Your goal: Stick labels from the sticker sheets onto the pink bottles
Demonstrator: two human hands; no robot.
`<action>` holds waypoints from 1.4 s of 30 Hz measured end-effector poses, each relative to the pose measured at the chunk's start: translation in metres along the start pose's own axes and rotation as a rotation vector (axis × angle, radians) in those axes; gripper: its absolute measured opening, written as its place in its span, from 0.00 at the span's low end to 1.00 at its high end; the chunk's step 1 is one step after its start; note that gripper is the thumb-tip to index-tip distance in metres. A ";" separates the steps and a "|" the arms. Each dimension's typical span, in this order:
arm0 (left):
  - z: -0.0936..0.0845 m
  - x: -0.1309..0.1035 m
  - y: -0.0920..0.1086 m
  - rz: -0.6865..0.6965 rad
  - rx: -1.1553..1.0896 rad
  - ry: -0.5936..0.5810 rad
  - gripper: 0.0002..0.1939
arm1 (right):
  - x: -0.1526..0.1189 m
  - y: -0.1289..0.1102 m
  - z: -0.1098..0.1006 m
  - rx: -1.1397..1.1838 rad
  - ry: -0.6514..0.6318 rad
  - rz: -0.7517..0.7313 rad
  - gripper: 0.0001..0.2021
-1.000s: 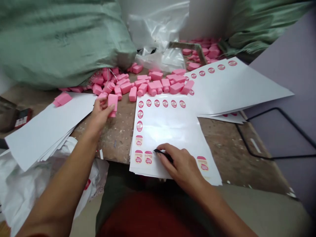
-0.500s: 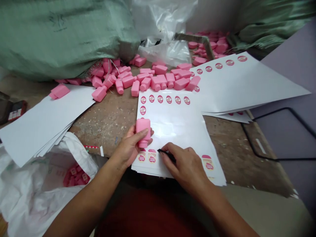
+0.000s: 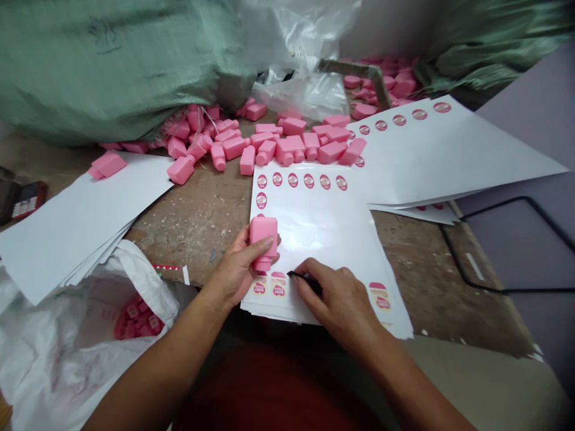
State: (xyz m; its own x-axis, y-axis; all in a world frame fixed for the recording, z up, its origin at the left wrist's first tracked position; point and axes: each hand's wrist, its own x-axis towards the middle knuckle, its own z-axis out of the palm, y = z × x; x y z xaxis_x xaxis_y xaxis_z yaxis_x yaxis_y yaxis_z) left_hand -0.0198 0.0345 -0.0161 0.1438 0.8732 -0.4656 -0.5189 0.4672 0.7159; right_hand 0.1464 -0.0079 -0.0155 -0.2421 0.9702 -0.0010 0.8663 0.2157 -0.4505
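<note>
My left hand [image 3: 238,263] is closed around a pink bottle [image 3: 264,236], its neck pointing down toward me, over the left edge of a stack of sticker sheets [image 3: 314,233]. In my right hand [image 3: 336,293] is a slim black tool [image 3: 308,281], pinched between thumb and fingers. Its tip is at the sheet, just right of a pink and cream label [image 3: 278,285]. Small oval stickers [image 3: 293,180] run along the sheet's top and left side. Another label [image 3: 381,296] shows near the lower right corner.
Pink bottles [image 3: 290,148] lie piled behind the sheets. White sheets lie at left [image 3: 81,221] and right [image 3: 426,155]. A white bag [image 3: 148,269] with pink bottles hangs at lower left. Green sacks [image 3: 117,66] stand behind, and a black metal frame [image 3: 516,290] is at right.
The pink bottle in my left hand has shifted very slightly right and turned a little. My right hand keeps nearly the same place on the sheet.
</note>
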 end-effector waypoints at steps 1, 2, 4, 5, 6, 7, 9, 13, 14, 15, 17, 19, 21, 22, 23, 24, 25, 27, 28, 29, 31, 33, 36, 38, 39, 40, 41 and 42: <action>0.000 0.000 0.000 0.001 -0.001 -0.003 0.24 | 0.000 0.000 0.000 -0.002 0.003 -0.005 0.09; 0.000 0.000 0.000 0.001 -0.003 -0.005 0.24 | 0.000 0.000 0.001 -0.007 0.006 -0.008 0.10; 0.000 0.000 0.000 0.001 -0.004 -0.006 0.23 | 0.000 0.000 0.001 -0.023 0.012 -0.012 0.10; 0.000 0.000 0.000 0.002 -0.001 -0.006 0.22 | 0.000 0.000 0.001 -0.032 0.014 -0.015 0.09; 0.000 0.000 0.000 0.001 0.004 -0.007 0.20 | 0.000 0.000 0.001 -0.040 0.014 -0.020 0.09; -0.001 0.000 0.000 0.001 0.011 -0.008 0.19 | 0.001 -0.001 0.001 -0.050 0.012 -0.024 0.09; -0.001 0.000 -0.001 0.000 0.023 -0.010 0.18 | 0.002 -0.002 0.000 -0.072 0.005 -0.028 0.09; -0.002 0.000 -0.002 0.006 0.017 -0.017 0.19 | 0.005 -0.002 -0.001 -0.069 -0.031 0.000 0.08; -0.002 0.000 -0.002 0.009 0.012 -0.017 0.20 | 0.005 -0.002 -0.002 -0.049 -0.042 0.014 0.07; -0.002 0.000 -0.002 0.011 0.007 -0.017 0.20 | 0.005 -0.001 -0.002 -0.021 -0.054 0.028 0.07; -0.002 0.000 -0.002 0.007 -0.002 -0.014 0.21 | 0.004 0.002 -0.002 0.043 -0.068 0.053 0.08; -0.002 0.000 -0.001 -0.005 -0.008 -0.011 0.21 | 0.003 0.004 -0.002 0.085 -0.065 0.072 0.08; -0.002 0.000 -0.001 -0.013 -0.018 -0.012 0.21 | 0.002 0.005 -0.002 0.078 -0.052 0.071 0.08; -0.003 0.000 -0.001 -0.014 -0.022 -0.013 0.22 | 0.001 0.004 -0.002 0.056 -0.040 0.061 0.08; -0.003 0.000 -0.001 -0.013 -0.026 -0.014 0.22 | 0.001 0.004 -0.002 0.028 -0.031 0.046 0.07; -0.003 0.000 -0.001 -0.013 -0.031 -0.014 0.22 | 0.001 0.003 -0.001 -0.003 -0.022 0.029 0.07; -0.003 0.000 -0.001 -0.013 -0.036 -0.015 0.22 | 0.002 0.001 -0.001 -0.034 -0.014 0.015 0.07; -0.002 0.000 0.000 -0.015 -0.046 -0.013 0.21 | 0.003 -0.001 0.001 -0.092 -0.005 -0.001 0.07; -0.002 0.000 0.000 -0.017 -0.050 -0.010 0.19 | 0.005 -0.001 0.002 -0.116 -0.001 -0.007 0.07; -0.001 0.000 0.001 -0.019 -0.053 -0.005 0.17 | 0.006 -0.002 0.003 -0.138 0.010 -0.011 0.09; 0.000 -0.001 0.002 -0.026 -0.056 0.006 0.14 | 0.008 -0.002 0.006 -0.164 0.042 -0.011 0.13; 0.001 -0.001 0.003 -0.031 -0.055 0.015 0.13 | 0.009 -0.001 0.008 -0.147 0.057 0.025 0.15; 0.001 -0.001 0.002 -0.030 -0.052 0.023 0.13 | 0.008 0.001 0.004 0.057 0.022 0.132 0.16; 0.001 0.000 0.001 -0.021 -0.040 0.024 0.13 | 0.005 0.002 -0.003 0.303 0.009 0.189 0.18; 0.000 0.000 0.000 -0.012 -0.028 0.021 0.14 | 0.004 0.002 -0.007 0.432 0.010 0.209 0.19; 0.000 0.000 -0.001 0.002 -0.012 0.015 0.14 | 0.003 0.003 -0.012 0.546 0.015 0.226 0.19; 0.000 -0.001 -0.001 0.018 0.007 0.005 0.15 | 0.003 0.002 -0.017 0.635 0.022 0.239 0.19; 0.000 -0.003 -0.002 0.032 0.029 -0.007 0.17 | 0.003 0.002 -0.022 0.696 0.034 0.249 0.19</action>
State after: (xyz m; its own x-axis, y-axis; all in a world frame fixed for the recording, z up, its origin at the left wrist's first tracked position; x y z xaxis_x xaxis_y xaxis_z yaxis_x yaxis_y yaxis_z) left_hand -0.0195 0.0309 -0.0160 0.1334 0.8887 -0.4388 -0.4988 0.4428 0.7451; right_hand 0.1569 -0.0024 0.0033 -0.0508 0.9867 -0.1543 0.4139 -0.1198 -0.9024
